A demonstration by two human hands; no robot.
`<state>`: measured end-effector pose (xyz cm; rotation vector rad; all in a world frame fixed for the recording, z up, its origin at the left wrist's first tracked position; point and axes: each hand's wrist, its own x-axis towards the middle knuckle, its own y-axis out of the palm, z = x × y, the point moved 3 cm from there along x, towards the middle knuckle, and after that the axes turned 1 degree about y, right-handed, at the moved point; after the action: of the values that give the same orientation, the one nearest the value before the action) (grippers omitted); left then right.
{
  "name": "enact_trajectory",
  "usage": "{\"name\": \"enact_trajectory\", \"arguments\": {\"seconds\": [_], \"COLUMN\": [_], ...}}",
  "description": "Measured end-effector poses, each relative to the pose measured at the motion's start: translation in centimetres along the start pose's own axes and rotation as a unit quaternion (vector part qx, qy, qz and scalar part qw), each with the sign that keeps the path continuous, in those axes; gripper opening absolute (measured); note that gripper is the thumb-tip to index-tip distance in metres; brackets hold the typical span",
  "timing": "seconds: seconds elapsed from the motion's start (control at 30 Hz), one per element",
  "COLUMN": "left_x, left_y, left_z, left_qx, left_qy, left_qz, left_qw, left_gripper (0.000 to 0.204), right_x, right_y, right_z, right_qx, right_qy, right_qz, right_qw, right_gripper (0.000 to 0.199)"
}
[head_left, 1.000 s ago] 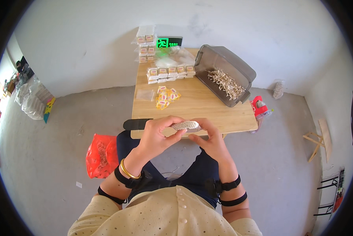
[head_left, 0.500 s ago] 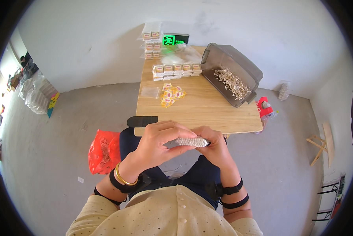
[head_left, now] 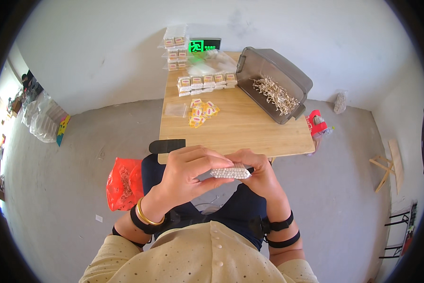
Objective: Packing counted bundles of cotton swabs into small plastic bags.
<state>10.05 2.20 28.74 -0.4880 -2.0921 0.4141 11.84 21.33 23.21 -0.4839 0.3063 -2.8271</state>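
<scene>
Over my lap, just off the table's near edge, I hold a pack of cotton swabs (head_left: 231, 173), its rows of white tips turned up toward me. The pack looks wrapped in clear film. My left hand (head_left: 188, 170) grips its left side, fingers along the far face and thumb on the near one. At the other end, my right hand (head_left: 258, 173) is closed round the pack, with the fingertips partly hidden. Small yellow and white printed cards (head_left: 202, 112) lie on the table (head_left: 240, 132) beyond my hands, beside clear plastic bags (head_left: 176, 110).
A tilted grey bin (head_left: 268, 61) holds loose swabs (head_left: 279, 96). Wrapped swab packs (head_left: 207, 83) stand in rows, with a bagged stack (head_left: 176, 47) behind, near a lit green sign (head_left: 205, 45). A black strip (head_left: 167, 146) overhangs the near-left edge. Left of my legs sits a red bag (head_left: 125, 183).
Both hands keep their hold on the swab pack, which is tilted slightly differently. The whole view has shifted a little, and the table sits slightly higher and further left in it.
</scene>
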Motion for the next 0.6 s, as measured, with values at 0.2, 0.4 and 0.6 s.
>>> {"name": "enact_trajectory", "arguments": {"seconds": [0.2,0.4,0.6], "left_x": [0.5,-5.5,-4.4], "left_y": [2.0,-0.2,6.1], "left_z": [0.4,8.9,10.7], "left_qx": [0.007,-0.144,-0.374], "left_qy": [-0.003,-0.2,-0.352], "left_qz": [-0.013,-0.123,-0.063], "left_qw": [1.0,0.961,0.856], "left_gripper": [0.031,0.03,0.041], "right_x": [-1.7,0.3,-1.0], "right_y": [-1.5,0.2,-0.5], "right_z": [-1.4,-1.9,-5.1], "right_qx": [-0.043,0.064,0.171], "right_qy": [0.017,-0.017,0.003], "right_qz": [-0.044,-0.071,-0.171], "right_qw": [0.998,0.995,0.97], "right_gripper": [0.027,0.01,0.025]}}
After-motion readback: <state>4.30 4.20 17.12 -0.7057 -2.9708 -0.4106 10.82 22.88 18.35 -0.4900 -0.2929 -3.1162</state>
